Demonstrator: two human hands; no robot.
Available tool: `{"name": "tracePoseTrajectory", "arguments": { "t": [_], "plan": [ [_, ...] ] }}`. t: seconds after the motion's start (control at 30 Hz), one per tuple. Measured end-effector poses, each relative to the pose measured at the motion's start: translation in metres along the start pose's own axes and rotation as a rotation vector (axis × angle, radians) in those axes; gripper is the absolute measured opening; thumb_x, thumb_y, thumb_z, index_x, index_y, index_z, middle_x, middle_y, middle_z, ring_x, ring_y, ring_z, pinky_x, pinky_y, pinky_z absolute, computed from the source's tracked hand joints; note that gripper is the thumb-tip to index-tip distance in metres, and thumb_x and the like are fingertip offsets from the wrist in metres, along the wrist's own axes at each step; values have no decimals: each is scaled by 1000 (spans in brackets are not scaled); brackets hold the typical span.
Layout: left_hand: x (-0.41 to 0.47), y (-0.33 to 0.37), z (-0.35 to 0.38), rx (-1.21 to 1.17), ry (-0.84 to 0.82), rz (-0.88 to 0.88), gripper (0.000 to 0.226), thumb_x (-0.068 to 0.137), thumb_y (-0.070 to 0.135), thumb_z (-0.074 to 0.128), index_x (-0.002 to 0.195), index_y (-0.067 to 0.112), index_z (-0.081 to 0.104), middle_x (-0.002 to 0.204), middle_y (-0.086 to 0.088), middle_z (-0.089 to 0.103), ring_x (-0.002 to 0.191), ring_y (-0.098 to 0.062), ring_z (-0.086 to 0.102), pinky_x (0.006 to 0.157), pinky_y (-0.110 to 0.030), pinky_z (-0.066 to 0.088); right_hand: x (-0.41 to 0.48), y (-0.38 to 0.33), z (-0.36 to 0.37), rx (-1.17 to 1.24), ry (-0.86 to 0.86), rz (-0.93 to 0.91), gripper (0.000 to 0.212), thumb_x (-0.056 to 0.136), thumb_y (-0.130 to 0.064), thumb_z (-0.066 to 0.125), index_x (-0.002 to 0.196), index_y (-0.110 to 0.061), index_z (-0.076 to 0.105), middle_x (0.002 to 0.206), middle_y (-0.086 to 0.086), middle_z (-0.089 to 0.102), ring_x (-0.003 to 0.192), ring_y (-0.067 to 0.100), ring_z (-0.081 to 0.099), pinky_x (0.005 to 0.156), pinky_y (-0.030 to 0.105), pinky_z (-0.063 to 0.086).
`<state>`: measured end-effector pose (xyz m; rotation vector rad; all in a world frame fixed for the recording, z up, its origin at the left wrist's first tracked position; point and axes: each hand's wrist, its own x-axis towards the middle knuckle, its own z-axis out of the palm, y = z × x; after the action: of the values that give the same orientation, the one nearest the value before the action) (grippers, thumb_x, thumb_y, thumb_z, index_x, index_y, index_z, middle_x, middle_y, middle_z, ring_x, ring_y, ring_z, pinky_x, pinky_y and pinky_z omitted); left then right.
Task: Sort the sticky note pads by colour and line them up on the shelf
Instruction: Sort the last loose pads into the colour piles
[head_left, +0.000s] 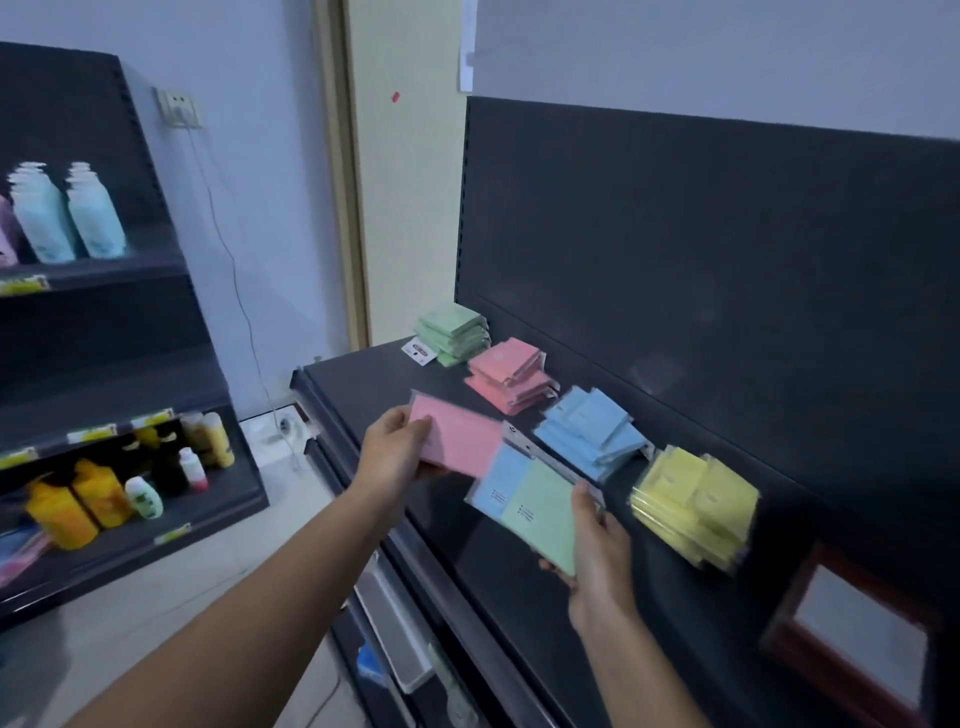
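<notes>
Left grip (395, 447) pinches a pink pad (460, 441); beside it, right grip (597, 551) clasps a green pad (540, 519) atop a blue pad (498, 483).

Green stack (452, 330), pink stack (506, 373), blue stack (589, 430), yellow stack (693, 501)

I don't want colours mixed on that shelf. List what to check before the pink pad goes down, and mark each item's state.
1. Grip of left hand on pink pad: ok.
2. Hold of right hand on blue pad and green pad: ok.
3. Free path to pink pile: ok.
4. Straight edges on pink pile: not ok, pads lie askew.
5. One colour each in green pile, blue pile, yellow pile: ok on what shows.
6. Printed side of pink pad up: cannot tell, blurred.
</notes>
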<state>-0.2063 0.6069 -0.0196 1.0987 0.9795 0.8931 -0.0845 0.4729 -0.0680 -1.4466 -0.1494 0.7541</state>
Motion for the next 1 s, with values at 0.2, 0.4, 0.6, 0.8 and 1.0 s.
{"name": "tracePoseTrajectory", "arguments": {
  "t": [0.2,0.4,0.6,0.8,1.0],
  "plan": [
    [95,24,28,-36,-81,-41,22,92,0,33,94,6,54,81,-10,59,71,-21,58,44,-23,54,42,-2,28,-36,63,-24,26,90,-38,57,99,-15,62,85,9,71,64,22,64,38,24,42],
    [182,26,72,-37,-300,-31,35,89,-10,36,115,12,44,98,-12,57,79,-23,57,61,-35,53,74,-4,56,-135,141,-31,18,89,-34,60,93,-17,64,75,5,70,57,16,67,37,23,42],
    [245,8,100,390,-327,150,40,87,3,57,126,8,48,121,-12,59,100,-32,61,88,-49,51,95,-6,85,-123,266,-65,18,86,-33,64,91,-17,69,82,-4,74,69,8,70,52,20,51],
    [260,-5,99,783,-271,436,37,81,20,66,110,-1,59,116,-18,57,109,-37,50,95,-41,38,100,-5,99,-113,318,-65,17,89,-35,60,94,-21,66,90,-2,72,80,15,69,60,28,54],
    [236,10,72,497,-274,605,3,80,2,54,82,2,55,83,-20,50,81,-36,45,79,-40,39,87,-5,110,21,317,-32,22,91,-36,56,98,-16,64,85,6,72,67,18,70,43,26,47]
  ]
}}
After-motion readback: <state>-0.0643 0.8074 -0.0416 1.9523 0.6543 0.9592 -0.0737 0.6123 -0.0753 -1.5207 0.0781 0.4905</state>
